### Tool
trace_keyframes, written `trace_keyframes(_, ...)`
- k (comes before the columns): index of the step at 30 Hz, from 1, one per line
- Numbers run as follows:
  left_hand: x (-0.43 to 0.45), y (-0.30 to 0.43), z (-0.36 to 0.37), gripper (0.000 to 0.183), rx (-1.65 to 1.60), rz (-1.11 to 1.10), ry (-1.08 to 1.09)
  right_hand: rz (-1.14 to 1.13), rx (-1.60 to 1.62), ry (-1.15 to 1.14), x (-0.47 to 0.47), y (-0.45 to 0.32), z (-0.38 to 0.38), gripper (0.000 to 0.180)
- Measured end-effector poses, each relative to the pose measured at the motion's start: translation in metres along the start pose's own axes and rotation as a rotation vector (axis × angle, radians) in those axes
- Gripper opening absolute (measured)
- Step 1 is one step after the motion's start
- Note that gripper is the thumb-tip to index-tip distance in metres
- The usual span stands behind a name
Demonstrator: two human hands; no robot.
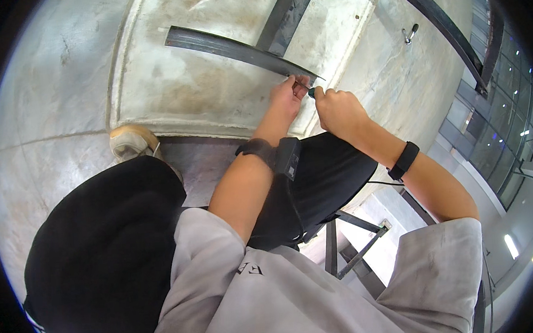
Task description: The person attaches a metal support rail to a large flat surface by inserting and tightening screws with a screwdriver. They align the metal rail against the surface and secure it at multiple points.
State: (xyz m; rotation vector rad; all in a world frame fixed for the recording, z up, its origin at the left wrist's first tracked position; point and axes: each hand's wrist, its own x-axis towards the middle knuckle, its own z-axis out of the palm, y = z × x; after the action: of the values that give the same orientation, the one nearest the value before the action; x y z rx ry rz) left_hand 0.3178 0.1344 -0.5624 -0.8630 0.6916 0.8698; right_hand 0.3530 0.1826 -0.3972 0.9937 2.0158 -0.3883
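My right hand (pixel 341 110) is closed around the dark green handle (pixel 312 92) of a screwdriver-like tool, most of which the fist hides. From the handle a thin dark shaft (pixel 303 86) runs up and left into the fingers of my left hand (pixel 288 96). The left thumb and fingers are curled about the shaft, close below the end of a dark metal bar (pixel 238 51). That bar lies across a pale, stained slab (pixel 199 97). The tip of the tool is hidden by my left fingers.
Another dark metal beam (pixel 288 18) meets the bar from above. A metal tool with a dark handle (pixel 409 34) lies on the pale surface to the right. A curved dark frame (pixel 448 16) stands at upper right. My shoe (pixel 133 142) is beside the slab's near edge. Metal legs (pixel 332 249) show below.
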Motion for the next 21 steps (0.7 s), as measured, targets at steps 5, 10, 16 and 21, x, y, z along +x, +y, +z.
trace_keyframes(5, -0.01, 0.0, 0.005, 0.015, 0.035, -0.038, -0.057, 0.221, 0.262, 0.092, -0.003, 0.004, 0.023, 0.017)
trace_keyframes(10, -0.004, 0.003, 0.013, 0.013, 0.055, -0.055, -0.013, 0.978, 1.747, -0.109, 0.01, 0.031, 0.013, 0.025)
trace_keyframes(16, 0.005, 0.003, 0.017, 0.013, 0.063, -0.013, 0.004, 0.447, 0.827, -0.018, 0.005, 0.026, -0.003, 0.022)
trace_keyframes(21, -0.002, 0.002, 0.014, 0.011, 0.098, 0.003, 0.019, -0.099, -0.142, 0.115, 0.003, 0.016, -0.001, 0.01)
